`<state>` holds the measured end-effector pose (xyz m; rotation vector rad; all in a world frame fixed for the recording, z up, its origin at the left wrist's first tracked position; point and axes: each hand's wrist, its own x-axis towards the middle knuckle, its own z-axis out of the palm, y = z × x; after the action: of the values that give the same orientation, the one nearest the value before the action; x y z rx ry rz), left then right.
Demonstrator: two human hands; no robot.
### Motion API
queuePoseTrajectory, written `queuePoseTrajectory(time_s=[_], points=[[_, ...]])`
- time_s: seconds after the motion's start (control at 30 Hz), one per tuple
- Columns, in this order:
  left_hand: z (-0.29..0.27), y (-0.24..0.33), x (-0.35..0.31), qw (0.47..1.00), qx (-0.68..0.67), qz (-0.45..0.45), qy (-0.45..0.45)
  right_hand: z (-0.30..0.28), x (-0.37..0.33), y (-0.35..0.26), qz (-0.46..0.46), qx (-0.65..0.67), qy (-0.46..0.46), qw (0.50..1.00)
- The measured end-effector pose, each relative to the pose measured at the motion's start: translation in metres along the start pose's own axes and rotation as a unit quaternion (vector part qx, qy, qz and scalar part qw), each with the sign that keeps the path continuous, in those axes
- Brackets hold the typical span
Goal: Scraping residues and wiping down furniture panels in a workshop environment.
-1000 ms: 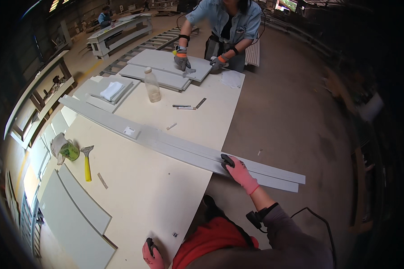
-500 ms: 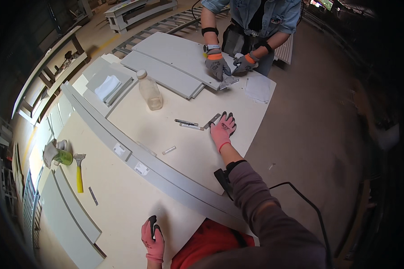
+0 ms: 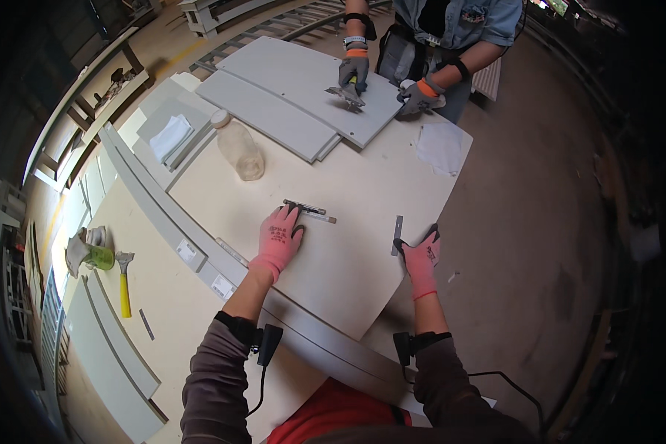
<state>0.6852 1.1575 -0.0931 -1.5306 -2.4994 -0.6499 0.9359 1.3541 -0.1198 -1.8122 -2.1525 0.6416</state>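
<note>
My left hand (image 3: 276, 240), in a pink glove with black fingertips, rests on the pale tabletop. Its fingertips touch a slim dark pen-like stick (image 3: 305, 207); the thumb stands apart. Beside that stick lies a clear thin tube (image 3: 322, 217), partly covered by the fingers. At the table's right edge is my right hand (image 3: 422, 263), gloved alike, with thumb and forefinger spread in a V. The thumb tip meets a narrow dark metal strip (image 3: 398, 235); its other fingers are partly hidden.
A cloudy plastic bottle (image 3: 238, 148) and stacked grey panels (image 3: 288, 103) stand beyond. Opposite, a co-worker's grey-gloved hand (image 3: 353, 72) holds a scraper (image 3: 346, 96). Long grey boards (image 3: 200, 259) cross the table. A yellow-handled scraper (image 3: 125, 292) and green spray bottle (image 3: 96, 254) are left.
My left hand has risen from the lower edge to the pen-like stick. The right hand has come nearer and rightward, and the metal strip has shifted with it. The co-worker's scraper has lifted leftward.
</note>
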Motion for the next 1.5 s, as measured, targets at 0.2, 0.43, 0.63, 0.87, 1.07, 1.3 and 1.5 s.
queuePoseTrajectory(time_s=[0.2,0.43,0.63,0.87,1.07,1.3,1.5], points=[[0.029,0.005,0.058,0.974,0.013,0.013,-0.227,0.012,0.032,0.061,0.002,0.319,-0.036,0.947],[0.020,-0.012,0.058,0.960,-0.013,-0.109,-0.259,-0.008,0.031,0.046,0.031,0.262,-0.060,0.963],[-0.004,-0.033,0.021,0.960,-0.075,-0.207,-0.171,-0.025,0.013,0.046,0.005,0.136,-0.045,0.990],[-0.111,-0.007,-0.065,0.722,-0.601,-0.344,0.002,-0.054,-0.015,0.032,-0.019,0.183,-0.053,0.981],[-0.196,0.019,-0.208,0.297,-0.938,-0.057,0.167,-0.076,-0.149,-0.071,-0.037,0.494,-0.336,0.801],[-0.284,0.038,-0.403,0.281,-0.921,0.004,0.269,-0.066,-0.394,-0.143,-0.132,0.450,-0.637,0.612],[-0.329,0.079,-0.672,0.430,-0.786,-0.112,0.429,-0.058,-0.631,-0.127,-0.206,0.333,-0.781,0.486]])
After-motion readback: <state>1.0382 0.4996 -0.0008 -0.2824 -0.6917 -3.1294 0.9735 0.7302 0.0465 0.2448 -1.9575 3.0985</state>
